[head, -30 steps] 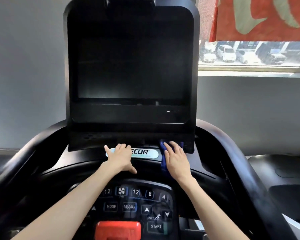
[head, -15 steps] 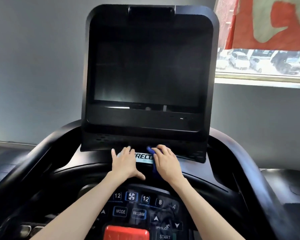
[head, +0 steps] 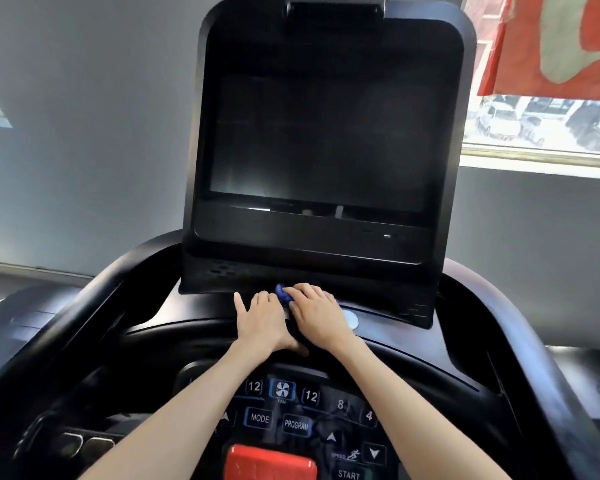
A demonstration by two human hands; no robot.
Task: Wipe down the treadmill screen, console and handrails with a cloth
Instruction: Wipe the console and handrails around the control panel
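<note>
Shifted left: my right hand [head: 317, 315], flat on the blue cloth [head: 282, 293] wiping the console [head: 194, 313], now against my left hand [head: 264, 320], spread flat to brace.

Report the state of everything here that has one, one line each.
screen: dark, showing nothing.
cloth: bunched, pinned to the console under the right hand.
right hand: lies over the cloth, pressing it down.
left hand: flat on the console, fingers straight, holding nothing.
console: both hands rest on its ledge just below the screen.
</note>
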